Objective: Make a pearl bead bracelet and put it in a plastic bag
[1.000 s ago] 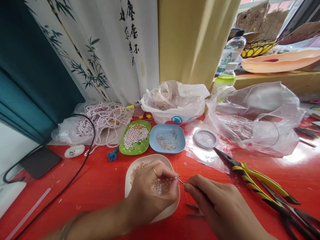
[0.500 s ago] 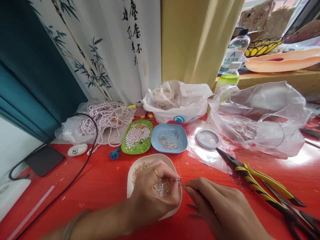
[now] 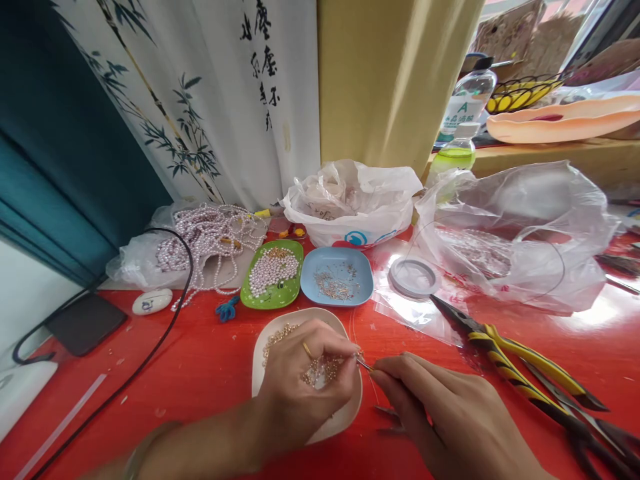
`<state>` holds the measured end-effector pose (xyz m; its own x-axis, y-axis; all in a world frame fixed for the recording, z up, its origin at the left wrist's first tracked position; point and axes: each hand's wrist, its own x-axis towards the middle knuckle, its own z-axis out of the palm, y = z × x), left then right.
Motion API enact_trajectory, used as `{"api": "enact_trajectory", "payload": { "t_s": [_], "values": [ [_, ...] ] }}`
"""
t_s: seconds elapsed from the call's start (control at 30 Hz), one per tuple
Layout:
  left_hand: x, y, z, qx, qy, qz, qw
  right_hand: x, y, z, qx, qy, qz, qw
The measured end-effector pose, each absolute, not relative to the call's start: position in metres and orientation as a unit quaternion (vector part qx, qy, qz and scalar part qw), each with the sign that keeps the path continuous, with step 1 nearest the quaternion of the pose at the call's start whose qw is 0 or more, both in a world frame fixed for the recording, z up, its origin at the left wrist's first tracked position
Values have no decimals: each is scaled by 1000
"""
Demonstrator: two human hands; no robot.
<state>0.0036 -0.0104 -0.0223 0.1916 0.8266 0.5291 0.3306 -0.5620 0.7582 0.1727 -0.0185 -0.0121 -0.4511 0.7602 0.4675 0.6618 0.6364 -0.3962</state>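
Observation:
My left hand (image 3: 305, 383) is closed in a pinch over the cream dish (image 3: 260, 360), thumb and forefinger on something too small to make out. Beneath it in the dish lie gold and clear beads (image 3: 320, 371), partly covered by the hand. Just to the right, my right hand (image 3: 440, 407) is closed on a thin metal tool (image 3: 366, 365); its tip meets the left fingertips, and the fingers hide the rest. A fine thread (image 3: 353, 320) runs behind the fingertips. Two dark metal prongs (image 3: 390, 412) show on the table beside the right hand.
Behind the dish stand a green tray (image 3: 247, 299) of pearl beads and a blue tray (image 3: 367, 260) of small metal pieces. Yellow-black pliers (image 3: 520, 387) lie at right, near a spool (image 3: 413, 277) and plastic bags (image 3: 530, 247). A black cable (image 3: 145, 360) crosses the left side.
The view has shifted very slightly. My left thumb and fingers have shifted a little at the tool's tip; both hands keep nearly the same place and grip.

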Motion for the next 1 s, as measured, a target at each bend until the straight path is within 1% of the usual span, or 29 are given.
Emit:
{"api": "enact_trajectory", "payload": {
  "t_s": [0.23,0.33,0.53,0.67,0.83,1.0],
  "values": [
    [2,-10,-22,734,384,490,271,172,-15,-10,-414,-849,47,326],
    [1,-10,-21,737,383,483,277,173,-16,-10,-415,-847,57,326],
    [1,-12,-20,745,376,478,274,173,-19,-9,-449,-824,148,312],
    [0,-11,-21,746,372,479,273,173,-17,-7,-473,-795,239,293],
    [0,-11,-21,753,368,476,266,173,-16,-3,-460,-774,326,287],
    [1,-9,-23,763,339,497,237,173,-14,3,-489,-755,371,231]
  ]
}}
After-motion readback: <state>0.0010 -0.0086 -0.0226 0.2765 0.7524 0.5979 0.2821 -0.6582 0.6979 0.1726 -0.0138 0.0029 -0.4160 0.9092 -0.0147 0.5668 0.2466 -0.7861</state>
